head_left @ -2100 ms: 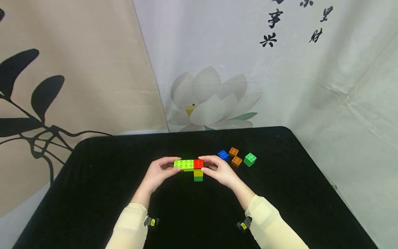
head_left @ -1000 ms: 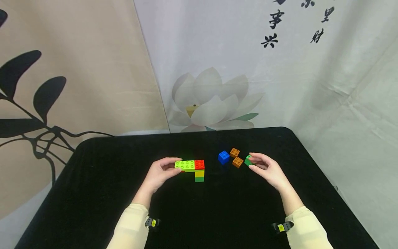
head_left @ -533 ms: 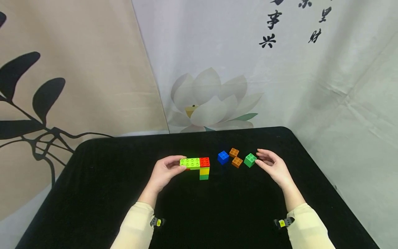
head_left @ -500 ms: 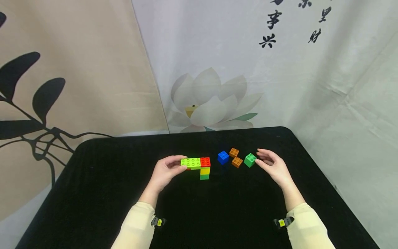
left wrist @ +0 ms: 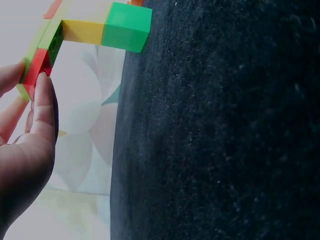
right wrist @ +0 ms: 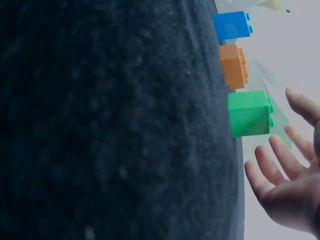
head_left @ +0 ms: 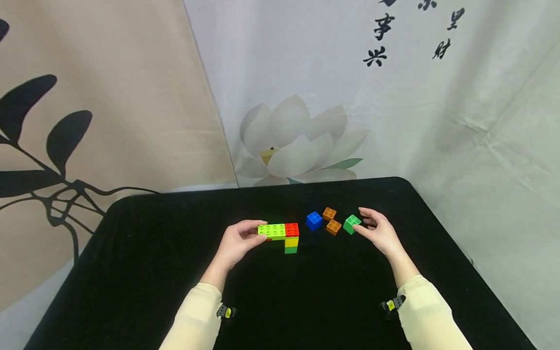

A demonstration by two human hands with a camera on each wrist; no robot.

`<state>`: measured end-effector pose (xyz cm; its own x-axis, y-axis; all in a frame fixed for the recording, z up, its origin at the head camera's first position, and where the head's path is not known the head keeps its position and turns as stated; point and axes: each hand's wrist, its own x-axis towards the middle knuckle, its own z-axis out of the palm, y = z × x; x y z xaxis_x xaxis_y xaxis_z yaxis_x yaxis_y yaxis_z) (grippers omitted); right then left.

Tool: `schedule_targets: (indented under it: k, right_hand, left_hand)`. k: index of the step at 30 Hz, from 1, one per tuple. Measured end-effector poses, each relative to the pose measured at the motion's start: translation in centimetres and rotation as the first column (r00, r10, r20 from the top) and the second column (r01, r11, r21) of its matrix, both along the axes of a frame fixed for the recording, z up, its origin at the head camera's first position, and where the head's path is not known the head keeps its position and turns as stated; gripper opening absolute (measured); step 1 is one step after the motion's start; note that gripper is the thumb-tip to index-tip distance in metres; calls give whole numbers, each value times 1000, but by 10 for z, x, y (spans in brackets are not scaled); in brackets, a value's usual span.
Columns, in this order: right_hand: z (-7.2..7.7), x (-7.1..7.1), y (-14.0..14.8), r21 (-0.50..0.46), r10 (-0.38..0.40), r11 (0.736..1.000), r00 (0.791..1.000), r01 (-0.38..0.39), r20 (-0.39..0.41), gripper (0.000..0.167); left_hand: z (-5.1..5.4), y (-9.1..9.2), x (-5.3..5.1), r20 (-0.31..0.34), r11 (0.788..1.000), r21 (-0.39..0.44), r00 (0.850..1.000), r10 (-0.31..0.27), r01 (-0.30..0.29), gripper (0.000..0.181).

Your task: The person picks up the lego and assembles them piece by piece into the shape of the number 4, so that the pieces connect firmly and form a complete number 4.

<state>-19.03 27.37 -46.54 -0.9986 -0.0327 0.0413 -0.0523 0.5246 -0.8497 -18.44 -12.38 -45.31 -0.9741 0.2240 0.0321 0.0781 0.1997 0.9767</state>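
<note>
My left hand [head_left: 236, 243] pinches the left end of a joined block build between thumb and fingers. Along its top run a lime-green brick [head_left: 272, 230] and a red brick [head_left: 291, 229]. Beneath the red one hang a yellow brick [left wrist: 84, 32] and a green brick [left wrist: 126, 27]; another red brick [left wrist: 36, 67] shows under the lime end, by the fingertips. My right hand [head_left: 379, 234] is spread beside a loose green brick [head_left: 352, 224] on the black table, holding nothing. In the right wrist view its fingers are apart from that brick [right wrist: 249, 114].
Left of the loose green brick lie two orange bricks [head_left: 333, 227] and a blue brick [head_left: 313, 220], close together. The black-covered table [head_left: 280, 301] ends at a printed cloth backdrop [head_left: 306, 141] behind.
My right hand left the build, went round the loose green brick, drew back rightward, then came slightly left again. My left hand has shifted a little right with the build.
</note>
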Motion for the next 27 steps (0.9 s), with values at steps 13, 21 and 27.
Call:
schedule_targets:
  k: [13, 21, 27]
  right_hand:
    - [-14, -8, 0, -67, -5, 998, 996, 11, 87, 65]
    - [-17, -11, -1, -101, -1, 995, 992, 14, 123, 65]
    - [-21, -12, -2, -94, -36, 994, 993, 47, 113, 55]
  left_hand:
    - [33, 5, 17, -11, 999, -34, 1000, -2, 1, 35]
    - [5, 0, 2, -5, 1000, -15, 1000, 11, -12, 38]
    - [5, 1, 2, 4, 1000, -11, 1000, 10, -10, 38]
